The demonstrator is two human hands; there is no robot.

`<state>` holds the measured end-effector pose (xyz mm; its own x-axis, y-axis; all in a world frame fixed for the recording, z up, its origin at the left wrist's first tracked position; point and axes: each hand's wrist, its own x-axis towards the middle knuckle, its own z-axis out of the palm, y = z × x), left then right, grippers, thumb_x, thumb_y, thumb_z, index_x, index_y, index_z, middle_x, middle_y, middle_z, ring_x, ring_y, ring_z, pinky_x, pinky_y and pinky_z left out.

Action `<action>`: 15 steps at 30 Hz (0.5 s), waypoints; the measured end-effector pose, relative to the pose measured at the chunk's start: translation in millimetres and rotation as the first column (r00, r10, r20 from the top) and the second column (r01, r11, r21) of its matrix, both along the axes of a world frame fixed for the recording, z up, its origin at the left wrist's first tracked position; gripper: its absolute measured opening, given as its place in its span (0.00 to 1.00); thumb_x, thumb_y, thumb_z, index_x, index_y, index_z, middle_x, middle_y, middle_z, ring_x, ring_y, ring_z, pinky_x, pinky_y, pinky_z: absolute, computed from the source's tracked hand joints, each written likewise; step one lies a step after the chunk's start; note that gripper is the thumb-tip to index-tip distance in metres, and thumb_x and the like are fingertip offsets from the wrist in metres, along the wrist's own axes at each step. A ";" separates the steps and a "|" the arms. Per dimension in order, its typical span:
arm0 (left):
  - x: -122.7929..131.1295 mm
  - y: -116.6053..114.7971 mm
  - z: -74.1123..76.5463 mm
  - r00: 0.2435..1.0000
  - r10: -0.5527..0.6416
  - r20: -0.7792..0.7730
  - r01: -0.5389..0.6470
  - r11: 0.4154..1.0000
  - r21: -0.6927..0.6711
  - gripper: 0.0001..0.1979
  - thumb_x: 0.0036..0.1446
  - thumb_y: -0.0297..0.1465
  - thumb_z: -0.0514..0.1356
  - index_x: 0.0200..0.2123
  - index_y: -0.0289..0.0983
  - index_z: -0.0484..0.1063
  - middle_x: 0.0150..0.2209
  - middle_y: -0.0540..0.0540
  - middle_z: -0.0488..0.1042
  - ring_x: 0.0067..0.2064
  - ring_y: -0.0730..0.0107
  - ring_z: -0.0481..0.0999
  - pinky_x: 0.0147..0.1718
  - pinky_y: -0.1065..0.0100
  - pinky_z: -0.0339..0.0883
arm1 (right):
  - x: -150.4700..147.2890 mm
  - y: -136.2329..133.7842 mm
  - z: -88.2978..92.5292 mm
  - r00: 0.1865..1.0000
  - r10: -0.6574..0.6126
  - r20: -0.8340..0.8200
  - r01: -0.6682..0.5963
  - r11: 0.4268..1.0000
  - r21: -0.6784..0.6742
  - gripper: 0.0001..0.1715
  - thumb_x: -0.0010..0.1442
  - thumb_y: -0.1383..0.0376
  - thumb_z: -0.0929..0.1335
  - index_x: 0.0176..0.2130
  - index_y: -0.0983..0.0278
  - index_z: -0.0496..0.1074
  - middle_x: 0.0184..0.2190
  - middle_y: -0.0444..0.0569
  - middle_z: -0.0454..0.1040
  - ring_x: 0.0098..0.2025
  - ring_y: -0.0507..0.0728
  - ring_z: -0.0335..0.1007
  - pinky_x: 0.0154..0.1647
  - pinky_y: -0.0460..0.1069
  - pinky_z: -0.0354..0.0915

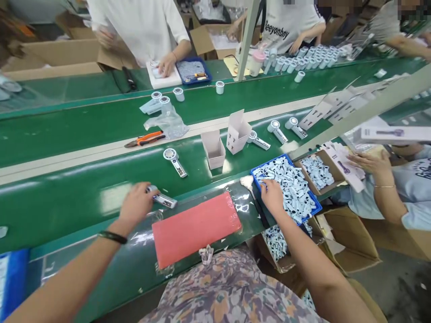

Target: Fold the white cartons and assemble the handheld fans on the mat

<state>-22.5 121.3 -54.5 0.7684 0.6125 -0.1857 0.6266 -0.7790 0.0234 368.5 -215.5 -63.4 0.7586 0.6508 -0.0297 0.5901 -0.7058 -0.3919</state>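
Note:
My left hand (137,202) is closed around the head end of a small handheld fan (164,200), whose handle points right, over the near edge of the green belt. My right hand (273,197) is at the left side of a blue tray (257,183) heaped with small light-blue plastic parts (286,179). Its fingers are curled, and whatever they may pinch is hidden. Between my hands lies a red mat (197,229) on the bench. Just left of my right hand is a black-handled brush (257,204) with a pale head. Another handheld fan (175,162) rests on the belt ahead.
Two open white boxes (214,152) stand on the belt, with more fans (278,131) to their right. Orange-handled pliers (144,139) lie beside a plastic bag (173,123). Co-workers sit opposite; on my right, a person's hand (370,163) is near printed boxes. A metal post (248,40) rises opposite.

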 end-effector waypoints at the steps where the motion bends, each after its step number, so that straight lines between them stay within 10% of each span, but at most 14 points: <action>1: 2.4 23.6 2.6 0.999 0.041 0.003 -0.041 0.998 0.053 0.18 0.63 0.24 0.52 0.47 0.35 0.81 0.60 0.33 0.70 0.65 0.38 0.64 0.60 0.41 0.65 | 16.7 1.4 1.3 0.997 -0.055 0.046 0.057 0.997 -0.058 0.22 0.69 0.64 0.61 0.55 0.67 0.77 0.51 0.63 0.75 0.55 0.68 0.68 0.60 0.62 0.62; 5: 21.5 74.9 0.4 0.990 0.137 0.039 -0.139 0.989 0.045 0.23 0.66 0.20 0.46 0.50 0.33 0.80 0.68 0.34 0.63 0.70 0.34 0.56 0.62 0.35 0.60 | 53.7 18.3 1.8 0.983 -0.119 0.136 0.154 0.948 -0.279 0.25 0.69 0.63 0.62 0.59 0.69 0.75 0.54 0.68 0.73 0.56 0.72 0.67 0.57 0.63 0.63; 9: 15.9 50.3 -9.6 0.988 0.146 0.057 -0.145 0.989 -0.022 0.29 0.59 0.18 0.53 0.60 0.39 0.75 0.70 0.36 0.61 0.71 0.43 0.58 0.66 0.46 0.60 | 63.4 18.5 3.0 0.978 -0.095 0.184 0.168 0.883 -0.439 0.27 0.67 0.60 0.61 0.58 0.68 0.76 0.50 0.71 0.76 0.55 0.76 0.71 0.52 0.68 0.64; 15: -110.9 -12.9 -15.9 0.976 0.207 0.073 -0.195 0.971 -0.140 0.30 0.60 0.19 0.52 0.62 0.45 0.73 0.72 0.39 0.60 0.72 0.48 0.60 0.66 0.43 0.64 | 38.0 37.0 5.9 0.984 -0.103 0.147 0.155 0.902 -0.403 0.24 0.68 0.59 0.59 0.52 0.46 0.80 0.51 0.77 0.73 0.57 0.75 0.73 0.49 0.77 0.57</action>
